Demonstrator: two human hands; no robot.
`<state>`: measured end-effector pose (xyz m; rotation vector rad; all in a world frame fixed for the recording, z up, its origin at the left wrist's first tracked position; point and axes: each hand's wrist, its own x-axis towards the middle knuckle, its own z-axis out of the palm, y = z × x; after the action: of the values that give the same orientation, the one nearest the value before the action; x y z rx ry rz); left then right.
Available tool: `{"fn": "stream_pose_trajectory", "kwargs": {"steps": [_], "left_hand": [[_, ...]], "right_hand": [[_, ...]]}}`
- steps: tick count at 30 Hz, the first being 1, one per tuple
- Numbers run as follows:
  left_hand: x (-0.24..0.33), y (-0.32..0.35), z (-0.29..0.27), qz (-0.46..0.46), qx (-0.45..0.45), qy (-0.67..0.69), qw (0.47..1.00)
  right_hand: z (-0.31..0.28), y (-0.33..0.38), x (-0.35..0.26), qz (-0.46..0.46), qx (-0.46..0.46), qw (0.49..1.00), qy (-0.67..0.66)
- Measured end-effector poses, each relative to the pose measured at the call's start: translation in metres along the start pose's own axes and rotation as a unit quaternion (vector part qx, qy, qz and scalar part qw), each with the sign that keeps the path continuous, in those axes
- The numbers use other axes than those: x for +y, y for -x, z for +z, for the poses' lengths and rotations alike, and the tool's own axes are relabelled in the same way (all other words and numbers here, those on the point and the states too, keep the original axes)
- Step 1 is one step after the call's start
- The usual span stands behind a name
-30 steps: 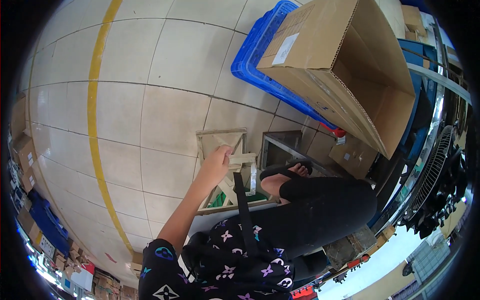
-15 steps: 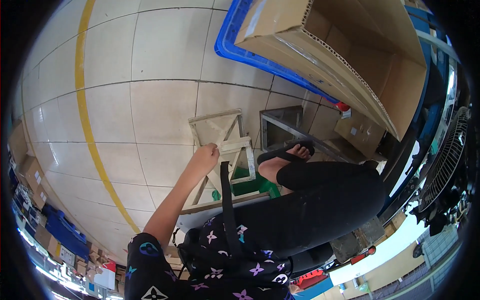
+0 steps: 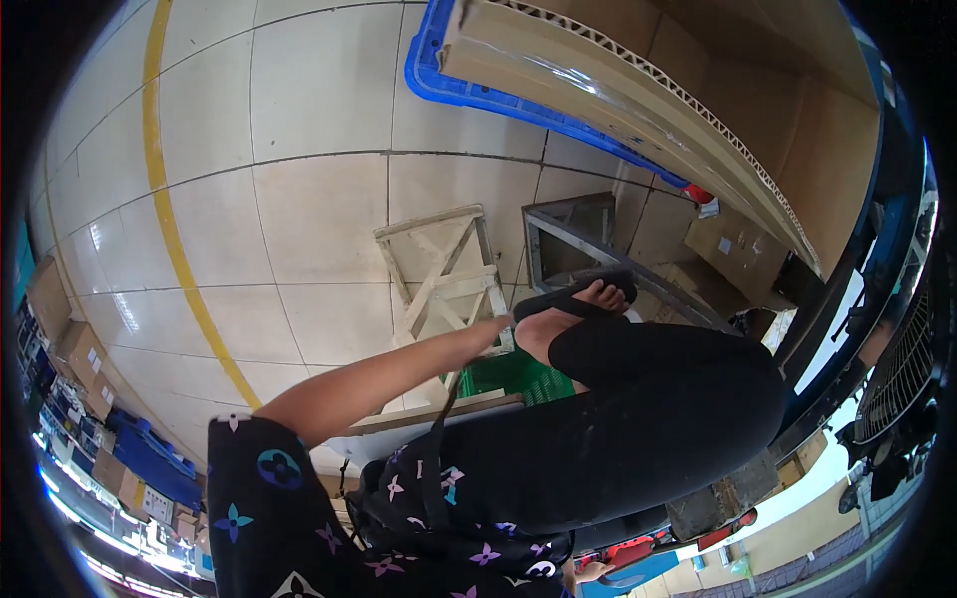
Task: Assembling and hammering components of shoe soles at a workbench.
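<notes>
My left forearm reaches across from the lower left. My left hand is turned edge-on, its fingers mostly hidden, beside a green plastic basket and a pale wooden frame with crossed slats. A black strap hangs below the forearm, its upper end partly covered; whether the hand touches it I cannot tell. My right hand does not show. Near the lower edge is a small skin-coloured patch beside something red; whose it is cannot be made out. My leg in black trousers is bent, its foot in a black sandal.
A large open cardboard box rests on a blue plastic crate at the upper right. Behind the foot is a grey metal frame. A fan stands at the right rim. A yellow line crosses the tiled floor.
My left hand has moved right and slightly down, from over the wooden frame toward my foot. The black strap's upper part has dropped beneath the forearm. The view has shifted slightly.
</notes>
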<state>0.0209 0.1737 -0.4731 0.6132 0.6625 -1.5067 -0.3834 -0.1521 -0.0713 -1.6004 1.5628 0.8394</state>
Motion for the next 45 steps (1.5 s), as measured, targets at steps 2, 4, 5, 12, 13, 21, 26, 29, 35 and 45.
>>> {"fn": "stream_pose_trajectory", "kwargs": {"steps": [2, 4, 5, 12, 13, 21, 26, 29, 35, 45], "left_hand": [[0.015, 0.001, 0.021, 0.001, -0.067, 0.117, 0.991], [0.038, -0.010, 0.072, -0.007, -0.013, 0.149, 0.989], [0.044, -0.011, 0.089, -0.009, 0.004, 0.162, 0.987], [0.088, 0.030, 0.121, -0.041, 0.071, 0.208, 0.975], [0.094, 0.033, 0.131, -0.049, 0.074, 0.206, 0.975], [0.043, -0.008, 0.187, -0.038, -0.009, 0.008, 0.999], [0.034, 0.003, 0.235, 0.025, 0.001, -0.222, 0.975], [0.028, 0.014, 0.246, 0.084, 0.017, -0.333, 0.939], [0.055, 0.018, 0.274, 0.225, 0.022, -0.505, 0.833], [0.117, 0.057, 0.248, 0.455, 0.116, -0.565, 0.679]], "right_hand": [[0.003, -0.006, 0.004, 0.016, -0.027, 0.999, 0.011], [0.013, -0.014, 0.007, 0.031, -0.061, 0.997, 0.022], [0.017, -0.020, 0.008, 0.034, -0.068, 0.997, 0.027], [0.048, -0.015, 0.044, 0.056, -0.061, 0.996, 0.015], [0.054, -0.009, 0.053, 0.059, -0.052, 0.997, 0.005], [0.129, -0.028, 0.095, 0.220, 0.011, 0.929, -0.299], [0.118, -0.055, 0.063, 0.050, 0.403, 0.889, -0.212], [0.051, -0.049, -0.002, -0.094, 0.601, 0.780, -0.147], [-0.081, -0.062, -0.054, -0.137, 0.710, 0.685, -0.094], [-0.170, -0.095, -0.058, -0.230, 0.695, 0.635, -0.246]]}}
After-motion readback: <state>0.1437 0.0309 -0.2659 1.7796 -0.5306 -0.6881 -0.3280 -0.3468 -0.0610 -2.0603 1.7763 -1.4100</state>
